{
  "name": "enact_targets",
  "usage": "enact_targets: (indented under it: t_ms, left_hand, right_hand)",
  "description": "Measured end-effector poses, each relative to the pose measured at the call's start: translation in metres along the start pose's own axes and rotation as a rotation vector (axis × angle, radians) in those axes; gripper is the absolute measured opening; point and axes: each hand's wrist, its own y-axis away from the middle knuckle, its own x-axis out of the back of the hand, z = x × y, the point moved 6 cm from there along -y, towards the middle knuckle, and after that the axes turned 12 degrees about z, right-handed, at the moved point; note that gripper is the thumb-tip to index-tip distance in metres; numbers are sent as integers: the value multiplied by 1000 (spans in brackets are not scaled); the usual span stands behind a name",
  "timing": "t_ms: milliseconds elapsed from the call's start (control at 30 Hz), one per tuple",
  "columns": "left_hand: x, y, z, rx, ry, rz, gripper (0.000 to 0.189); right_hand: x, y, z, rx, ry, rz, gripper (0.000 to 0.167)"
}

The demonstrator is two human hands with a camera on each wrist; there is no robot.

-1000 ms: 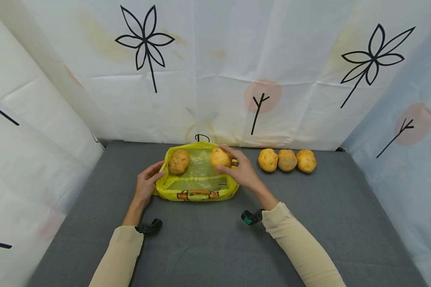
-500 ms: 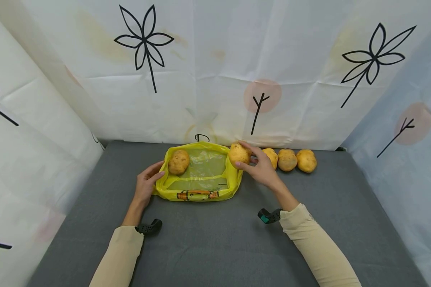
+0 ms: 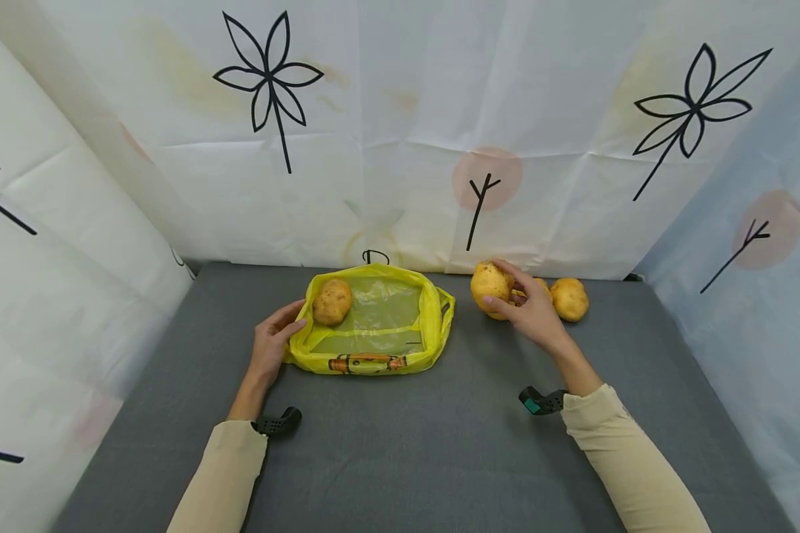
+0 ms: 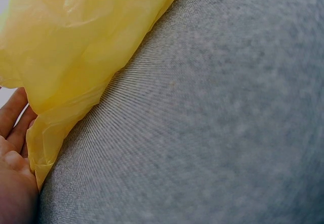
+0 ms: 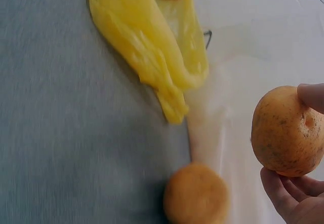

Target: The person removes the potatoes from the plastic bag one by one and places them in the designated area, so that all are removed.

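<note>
Fingers [image 5: 276, 190] of right hand [image 3: 535, 312] parted around potato [image 3: 490, 286], left hand [image 3: 271, 341] against bag [image 3: 431, 318]

A grey, woven-looking table [image 3: 400, 459] spreads beneath the left grip [image 3: 270, 342] and the right grip [image 3: 535, 314]. Beyond both hangs a creased white sheet [image 3: 400, 89] printed with black line-drawn flowers [image 3: 269, 76] and a pale pink disc [image 3: 496, 167]. A whitish side sheet [image 3: 53, 296] hangs well left of the left grip, a dimmer, bluish sheet [image 3: 760, 333] well right of the right grip.

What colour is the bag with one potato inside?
Yellow; the bag shows best in the head view.
</note>
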Motion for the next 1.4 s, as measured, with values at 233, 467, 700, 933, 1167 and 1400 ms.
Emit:
enact_targets:
  t_ms: [233,467,700,933,1167,1400]
  left_hand:
    - [0,1,1,2,-1,3,43]
    - [0,1,1,-2,1,0,43]
    - [1,0,-2,-1,9,-2,42]
    - [1,-1,-2,1,15,-1,43]
    - [0,-1,-3,3,7,2,43]
    - [0,0,0,-1,12,-1,43]
  right_hand:
    - [34,6,14,-61,50,48,70]
    - [75,12,21,-58,113,137,71]
    - [120,15,44,-125,190,197,72]
    - [153,17,82,-280,160,236,70]
    - [169,16,113,-408,145,255,73]
    - [172,12,129,-430,164,203,75]
